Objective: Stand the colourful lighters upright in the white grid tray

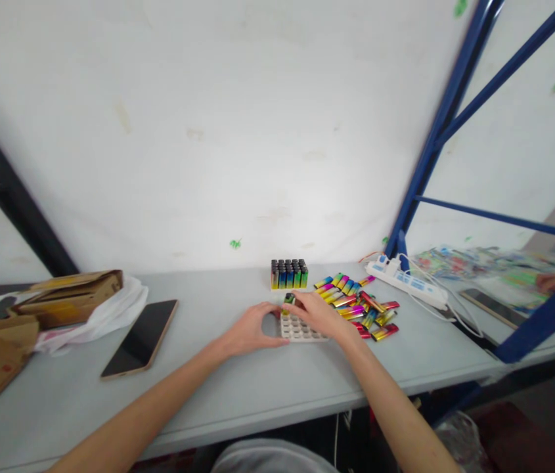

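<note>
A white tray (301, 330) with rows of small slots lies on the table in front of me. My left hand (252, 330) grips its left end, thumb at the near corner and fingers towards the far side. Over the tray, my right hand (320, 314) is closed on a lighter (288, 299) with a dark green top, standing at the tray's far left corner. Its fingers cover part of the slots. Behind them, a filled block of upright lighters (289, 274) with black tops stands in rows. To the right lies a loose pile of shiny multicoloured lighters (363, 309).
A dark-screened phone (140, 338) lies left of my hands, near cardboard boxes (75, 299) and a white plastic bag (129, 302). At right are a white power strip (408, 282) with cables and a blue metal frame (425, 167). Another person's hand (553, 282) shows beyond it.
</note>
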Available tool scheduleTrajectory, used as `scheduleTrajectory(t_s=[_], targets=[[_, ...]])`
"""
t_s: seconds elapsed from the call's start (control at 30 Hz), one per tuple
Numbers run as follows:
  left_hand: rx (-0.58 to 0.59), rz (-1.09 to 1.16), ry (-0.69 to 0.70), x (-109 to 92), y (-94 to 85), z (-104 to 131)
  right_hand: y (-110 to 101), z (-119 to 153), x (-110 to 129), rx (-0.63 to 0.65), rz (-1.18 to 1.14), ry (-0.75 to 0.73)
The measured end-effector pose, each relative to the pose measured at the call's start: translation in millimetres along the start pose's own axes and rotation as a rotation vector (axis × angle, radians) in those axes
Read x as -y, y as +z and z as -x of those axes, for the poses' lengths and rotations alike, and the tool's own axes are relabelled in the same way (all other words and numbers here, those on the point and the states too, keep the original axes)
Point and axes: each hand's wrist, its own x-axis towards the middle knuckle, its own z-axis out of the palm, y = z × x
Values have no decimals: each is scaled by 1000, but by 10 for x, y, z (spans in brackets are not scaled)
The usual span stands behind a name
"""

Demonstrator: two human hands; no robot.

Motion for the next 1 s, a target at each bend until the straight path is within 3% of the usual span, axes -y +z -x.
scheduleTrajectory(t_s=[0.17, 0.33, 0.43, 0.6, 0.73, 0.87, 1.0], targets=[[-9, -45, 25, 74, -31, 4, -394, 147, -171, 7, -45, 54], [-13, -100, 12, 138, -63, 8, -861, 377, -670, -62, 131, 179], [-21, -114, 13, 140, -53, 16, -1022, 533, -931, -54, 131, 251], [-15, -131, 20, 118, -43, 20, -1037, 654, -1144, 71, 104, 295], [-6, -133, 26, 112, -47, 19, -989, 630, -1166, 74, 128, 326], [-11, -135, 19, 122, -43, 20, -985, 619, -1089, -16, 109, 375], [-9, -116, 23, 108, -53, 21, -992, 580, -967, -214, 49, 336]])
